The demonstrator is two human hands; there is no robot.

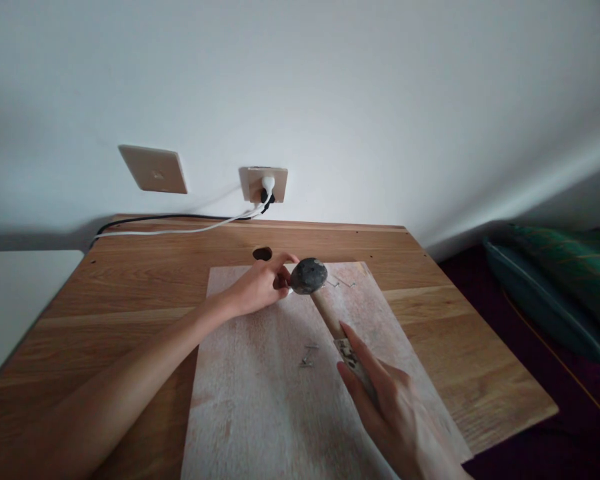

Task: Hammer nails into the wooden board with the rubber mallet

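My right hand is wrapped around the handle of a mallet, which has a dark, worn, rounded head and a wooden handle with a mottled, whitish lower part. At the far part of a pale, whitish board, my left hand has its fingers closed in a pinch just left of the mallet head. The head hides part of the fingertips, so I cannot make out what they hold. Right of the head, thin nails stick up from the board. Several loose nails lie nearer me, between the two arms.
Under the board is a wooden tabletop with a cable hole near its back edge. White and black cables run to a wall socket. Cushions lie at the right, and a white surface adjoins at the left.
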